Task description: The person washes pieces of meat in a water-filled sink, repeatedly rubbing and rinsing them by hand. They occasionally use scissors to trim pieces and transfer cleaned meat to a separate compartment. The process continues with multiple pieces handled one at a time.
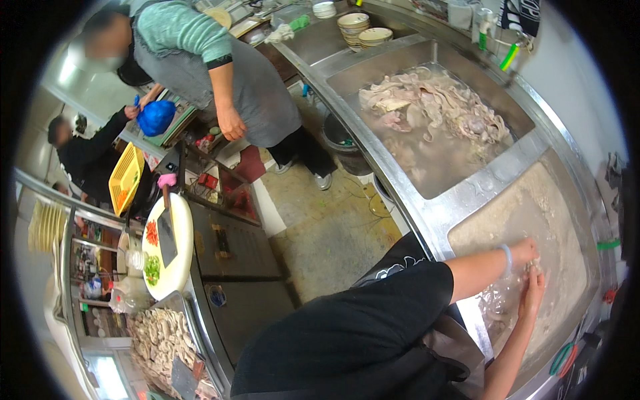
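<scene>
Over the near sink basin [510, 345], my left hand [522, 252] wears a pale bracelet and pinches a small pale piece of what looks like offal [535, 262]. The fingertips of my right hand [532, 292] meet the same piece from the other side. Cloudy water with beige foam [545, 200] fills this basin. Pale pieces [495, 302] show dimly beneath the surface by my wrists. In the adjoining basin [347, 82], a heap of pale animal intestines [430, 102] lies partly in murky water.
Stacked bowls [352, 22] stand in the far basin. Across the aisle, a co-worker in a grey apron [260, 85] and another person hold a blue bag [156, 117]. A cleaver [167, 237] lies on a round cutting board [182, 250]; a metal tray [192, 320] holds sliced offal.
</scene>
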Motion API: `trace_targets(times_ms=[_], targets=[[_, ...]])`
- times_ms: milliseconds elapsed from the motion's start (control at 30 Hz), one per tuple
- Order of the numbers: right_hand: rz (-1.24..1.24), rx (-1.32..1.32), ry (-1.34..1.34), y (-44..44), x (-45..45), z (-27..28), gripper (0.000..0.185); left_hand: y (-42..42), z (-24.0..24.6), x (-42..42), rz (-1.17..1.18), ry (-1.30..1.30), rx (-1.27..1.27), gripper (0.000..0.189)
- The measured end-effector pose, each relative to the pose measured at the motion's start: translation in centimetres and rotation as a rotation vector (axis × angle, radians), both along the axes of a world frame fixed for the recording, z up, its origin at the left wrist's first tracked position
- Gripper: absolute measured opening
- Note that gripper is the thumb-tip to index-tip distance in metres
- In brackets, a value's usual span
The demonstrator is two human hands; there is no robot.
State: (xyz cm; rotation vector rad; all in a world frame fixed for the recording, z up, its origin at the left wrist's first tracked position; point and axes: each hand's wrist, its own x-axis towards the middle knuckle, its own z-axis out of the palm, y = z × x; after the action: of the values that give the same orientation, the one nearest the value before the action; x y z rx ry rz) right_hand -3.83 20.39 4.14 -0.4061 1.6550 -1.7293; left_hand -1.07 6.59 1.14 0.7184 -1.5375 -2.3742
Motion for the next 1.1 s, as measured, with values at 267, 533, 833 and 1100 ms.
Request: trace_targets(times_ms=[267,533,833,1100], targets=[[-0.177,0.157,-0.067,1.2,-1.2,-2.4,0.022,0.8,1.6,1.5,-0.564,-0.127,-1.015,0.044],[-0.164,0.271,0.019,0.5,-0.1,1.4,0.022,-1.4,3.9,3.7,-0.611,-0.001,-0.676,0.042],[-0.164,0.167,0.062,-1.2,1.8,0.8,0.044,-0.6,2.5,3.1,-0.250,-0.131,-0.713,0.028],[-0.082,0.363,0.075,0.4,1.8,-0.8,0.031,0.1,-2.4,0.7,-0.680,-0.155,-1.037,0.024]])
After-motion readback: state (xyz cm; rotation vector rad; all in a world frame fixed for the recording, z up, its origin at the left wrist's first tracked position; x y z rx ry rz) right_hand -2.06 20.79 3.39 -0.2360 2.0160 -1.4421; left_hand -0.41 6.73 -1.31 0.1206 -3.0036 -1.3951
